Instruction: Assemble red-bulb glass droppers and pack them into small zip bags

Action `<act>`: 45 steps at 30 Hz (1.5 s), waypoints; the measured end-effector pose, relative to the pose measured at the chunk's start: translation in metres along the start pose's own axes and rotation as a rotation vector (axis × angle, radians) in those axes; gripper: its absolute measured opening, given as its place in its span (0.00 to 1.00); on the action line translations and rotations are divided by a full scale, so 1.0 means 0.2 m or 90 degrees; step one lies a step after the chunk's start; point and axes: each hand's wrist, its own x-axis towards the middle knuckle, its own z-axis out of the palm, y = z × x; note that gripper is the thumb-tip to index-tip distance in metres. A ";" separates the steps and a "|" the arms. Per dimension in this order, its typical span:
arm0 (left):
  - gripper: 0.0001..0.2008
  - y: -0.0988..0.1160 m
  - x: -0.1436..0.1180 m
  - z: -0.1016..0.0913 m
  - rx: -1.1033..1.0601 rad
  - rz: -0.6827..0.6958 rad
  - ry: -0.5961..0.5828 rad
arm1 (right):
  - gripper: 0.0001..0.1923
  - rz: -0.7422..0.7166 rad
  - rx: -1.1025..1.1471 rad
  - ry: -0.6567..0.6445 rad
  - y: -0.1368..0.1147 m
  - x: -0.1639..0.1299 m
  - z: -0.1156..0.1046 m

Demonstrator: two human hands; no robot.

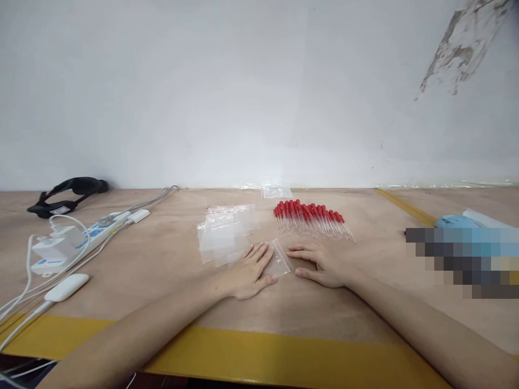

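A small clear zip bag (279, 260) lies flat on the table between my hands. My left hand (253, 270) rests palm down over its left part, fingers stretched out. Just right of the bag's zip edge, my right hand (320, 265) lies on the table with its fingers extended and thumb apart, holding nothing visible. Beyond it is a row of thin pale sticks with red heads (310, 216), laid side by side. Several more clear bags (221, 232) overlap in a loose spread behind my left hand.
At the left are a white power strip (97, 232) with plugs and cables, a white charger (67, 287) and a black headset-like strap (77, 189). Another clear bag (278, 193) lies by the wall. Blue material (458, 221) sits at the right, beside a blurred-out area.
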 end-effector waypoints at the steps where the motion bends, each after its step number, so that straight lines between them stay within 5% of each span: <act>1: 0.35 -0.02 0.01 0.01 -0.002 0.026 0.007 | 0.26 -0.010 -0.002 -0.006 -0.01 0.00 0.00; 12: 0.30 -0.09 0.03 0.00 -0.033 0.130 0.029 | 0.28 -0.168 0.024 -0.014 -0.05 0.01 0.01; 18: 0.29 -0.07 0.04 -0.01 -0.027 0.152 0.010 | 0.30 -0.232 -0.027 -0.122 -0.11 0.06 -0.01; 25: 0.29 -0.08 0.02 -0.03 -0.071 0.103 0.027 | 0.29 -0.150 -0.038 -0.123 -0.11 0.06 -0.04; 35: 0.25 -0.16 -0.02 -0.04 -0.081 0.098 0.029 | 0.17 -0.050 0.129 -0.097 -0.04 0.00 -0.09; 39: 0.25 -0.15 -0.02 -0.03 -0.059 0.094 0.043 | 0.15 0.063 0.126 0.033 0.04 0.04 -0.12; 42: 0.24 -0.14 -0.02 -0.03 -0.055 0.088 0.061 | 0.10 0.219 -0.021 0.228 0.15 0.13 -0.15; 45: 0.24 -0.11 -0.02 -0.02 -0.054 0.093 0.092 | 0.09 0.339 -0.152 0.312 0.24 0.25 -0.17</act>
